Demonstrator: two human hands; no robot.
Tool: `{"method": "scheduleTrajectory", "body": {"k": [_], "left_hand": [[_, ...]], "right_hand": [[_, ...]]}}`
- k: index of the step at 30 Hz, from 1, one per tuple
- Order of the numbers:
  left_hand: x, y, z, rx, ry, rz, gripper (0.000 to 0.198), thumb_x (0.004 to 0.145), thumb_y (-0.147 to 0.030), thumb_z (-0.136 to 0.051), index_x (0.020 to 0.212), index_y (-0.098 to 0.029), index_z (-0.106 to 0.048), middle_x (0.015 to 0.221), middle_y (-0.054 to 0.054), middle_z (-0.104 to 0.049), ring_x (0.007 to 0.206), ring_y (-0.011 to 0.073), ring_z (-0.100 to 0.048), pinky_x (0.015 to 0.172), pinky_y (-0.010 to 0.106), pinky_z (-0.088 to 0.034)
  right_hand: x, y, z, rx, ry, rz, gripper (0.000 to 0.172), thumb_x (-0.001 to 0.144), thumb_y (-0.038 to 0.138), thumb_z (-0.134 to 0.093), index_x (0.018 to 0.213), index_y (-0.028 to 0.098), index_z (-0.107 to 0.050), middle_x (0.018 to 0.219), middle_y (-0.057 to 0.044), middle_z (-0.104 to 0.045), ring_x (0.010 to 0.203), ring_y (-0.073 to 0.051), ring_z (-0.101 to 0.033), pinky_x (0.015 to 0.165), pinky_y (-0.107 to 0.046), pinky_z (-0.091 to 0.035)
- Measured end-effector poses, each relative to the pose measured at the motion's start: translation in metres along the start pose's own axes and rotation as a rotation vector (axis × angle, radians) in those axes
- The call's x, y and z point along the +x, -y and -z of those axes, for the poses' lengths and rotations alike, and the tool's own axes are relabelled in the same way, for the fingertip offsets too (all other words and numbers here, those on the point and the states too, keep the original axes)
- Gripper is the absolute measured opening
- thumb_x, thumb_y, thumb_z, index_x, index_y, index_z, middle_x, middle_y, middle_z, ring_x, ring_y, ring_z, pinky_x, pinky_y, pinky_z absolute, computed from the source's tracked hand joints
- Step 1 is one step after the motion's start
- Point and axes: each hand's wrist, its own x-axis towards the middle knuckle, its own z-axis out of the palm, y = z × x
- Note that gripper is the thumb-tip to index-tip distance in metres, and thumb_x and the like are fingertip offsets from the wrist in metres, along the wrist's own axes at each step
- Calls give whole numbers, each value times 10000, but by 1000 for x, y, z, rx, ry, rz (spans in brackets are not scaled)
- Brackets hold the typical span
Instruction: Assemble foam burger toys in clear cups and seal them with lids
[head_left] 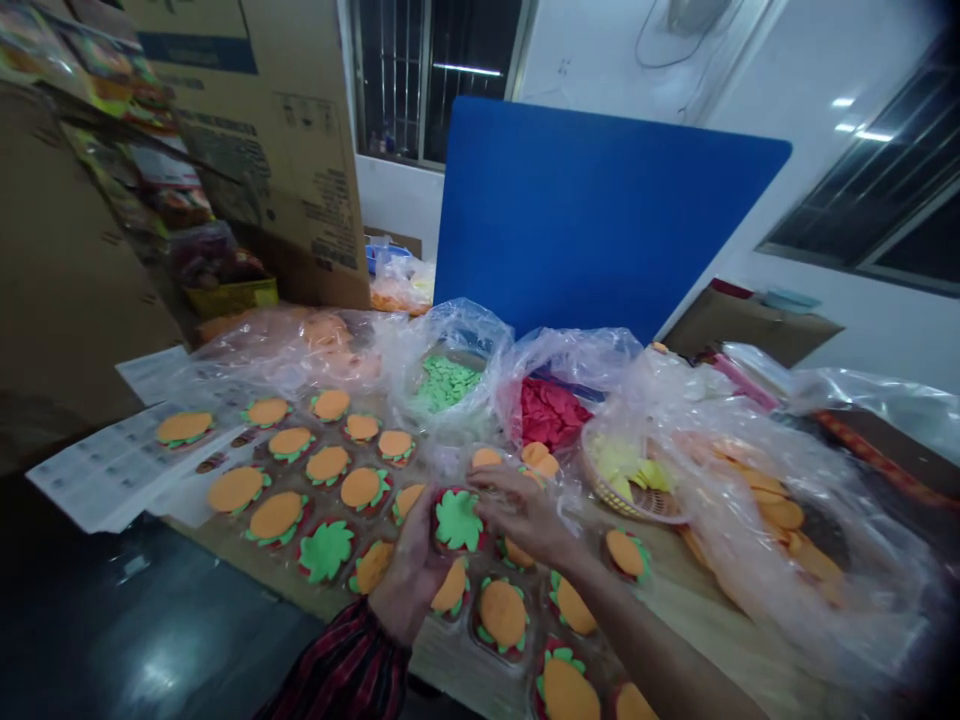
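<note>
The left hand (411, 575) grips the side of a green-topped piece (459, 520), seemingly to steady it with its leafy face up, above a surface (675, 580) of spread-out orange-topped pieces (502, 613). The right hand (521, 512) is half-curled just beside it; I can't tell whether it pinches anything. Clear bags (469, 322) of green and red cutouts gape behind, presumably for easy reach.

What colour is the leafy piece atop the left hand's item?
The leafy piece is green, as the head view shows.
</note>
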Motion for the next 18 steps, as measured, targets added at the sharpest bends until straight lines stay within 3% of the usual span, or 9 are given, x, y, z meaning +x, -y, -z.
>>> {"method": "scheduleTrajectory", "body": {"k": [2,3,8,13,18], "left_hand": [[1,6,-4,24,0,-57,207,717,-316,-646,804,-134,-597,637,16,-656,523,132,-584,521,244,-470],[2,9,-6,37,12,-77,226,697,-330,-666,785,-135,-593,634,15,-654,528,132,-583,534,247,-473],[2,20,-12,68,53,-32,223,730,-359,-629,747,-141,-588,595,3,-621,551,132,-583,581,254,-482],[-2,18,-12,87,36,-56,211,838,-296,-484,753,-135,-591,592,14,-608,583,143,-601,609,270,-497],[-5,15,-15,111,9,-67,208,842,-251,-468,739,-131,-604,593,11,-608,563,132,-595,608,258,-503]], "right_hand": [[1,-34,17,-127,-89,-172,216,825,209,-523,1009,182,-633,1056,-76,-652,974,-182,-583,844,-318,-452],[2,-52,27,-243,-74,-253,239,810,160,-498,1009,176,-629,1050,-77,-647,963,-178,-581,839,-315,-447],[15,-123,60,-394,9,-349,326,565,-29,-518,824,112,-658,935,-127,-635,912,-240,-546,845,-370,-384],[19,-142,65,-422,69,-378,119,606,70,-555,695,128,-608,805,-77,-598,773,-194,-529,696,-283,-387],[14,-147,63,-400,92,-426,50,656,137,-540,685,145,-580,695,-19,-579,641,-140,-503,578,-223,-342]]}}
